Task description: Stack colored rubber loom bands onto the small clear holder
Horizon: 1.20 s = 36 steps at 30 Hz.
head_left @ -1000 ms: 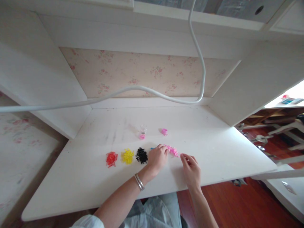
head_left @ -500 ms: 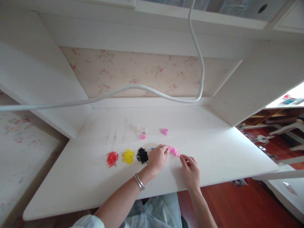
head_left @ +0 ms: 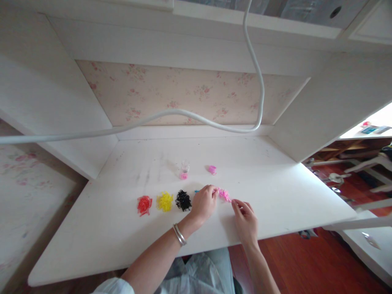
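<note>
The loose heap of small, thin, bright-pink strips (head_left: 224,195) lies on the flat white bench (head_left: 284,196), in the lower centre of the frame, a bit R of the middle, b/w the two hands. Material is prob. rubber or soft plastic, but the pcs are too small to be sure. I judge each pc. as very light, soft and bendable, not fragile; it may tangle w/ its neighbours or slip out of a loose pinch. Best hold, IMO: one outer pc. by its end, w/ thumb and index fingertip, as a full-hand grasp would take too many.

The left hand (head_left: 204,203) is half closed, fingers curled down, tips at the upper-left edge of the heap; can't tell if it grips a strip or only touches. The right hand (head_left: 246,218) is at the lower-right edge: thumb and index nearly together in a pinch, other fingers loosely bent. Smth. pink seems to be at the tips, but a grip can't be confirmed.

To the L in the frame are the heap of black strips (head_left: 183,200), the yellow one (head_left: 165,201) and the red one (head_left: 144,205).
</note>
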Each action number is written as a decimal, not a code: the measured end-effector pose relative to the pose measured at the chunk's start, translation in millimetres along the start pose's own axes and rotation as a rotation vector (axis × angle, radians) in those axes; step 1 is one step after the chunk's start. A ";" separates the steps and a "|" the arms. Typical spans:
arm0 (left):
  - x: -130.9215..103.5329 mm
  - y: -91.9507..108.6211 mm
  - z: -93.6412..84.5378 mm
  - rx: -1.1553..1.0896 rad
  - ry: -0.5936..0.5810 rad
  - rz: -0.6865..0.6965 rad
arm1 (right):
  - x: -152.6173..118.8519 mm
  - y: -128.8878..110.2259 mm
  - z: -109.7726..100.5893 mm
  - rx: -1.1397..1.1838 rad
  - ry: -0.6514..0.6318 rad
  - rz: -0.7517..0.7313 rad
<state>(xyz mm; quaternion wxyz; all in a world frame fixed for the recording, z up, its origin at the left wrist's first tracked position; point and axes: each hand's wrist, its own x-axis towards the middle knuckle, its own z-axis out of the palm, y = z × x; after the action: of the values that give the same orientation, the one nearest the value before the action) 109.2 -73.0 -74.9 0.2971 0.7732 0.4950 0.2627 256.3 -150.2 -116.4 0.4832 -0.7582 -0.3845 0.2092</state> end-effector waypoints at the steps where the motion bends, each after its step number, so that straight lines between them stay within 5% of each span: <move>1: 0.3 0.1 0.2 -0.005 -0.001 -0.007 | -0.2 0.2 0.0 -0.004 0.000 -0.002; 18: 1.1 -8.6 7.3 -0.158 0.088 -0.010 | 1.3 -7.6 2.5 0.024 -0.013 -0.025; 29: -7.1 -13.3 -3.4 -0.409 0.060 -0.146 | 18.7 -61.9 15.3 0.126 -0.031 -0.178; 36: -31.5 -22.7 -15.3 -0.490 0.043 -0.192 | 40.7 -118.7 37.6 0.053 -0.123 -0.364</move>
<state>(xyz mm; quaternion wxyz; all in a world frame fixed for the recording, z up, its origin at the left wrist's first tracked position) 73.0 -91.4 -84.3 0.4883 0.6221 0.4937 0.3616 210.2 -68.6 -24.9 0.5083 -0.6492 -0.5384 0.1744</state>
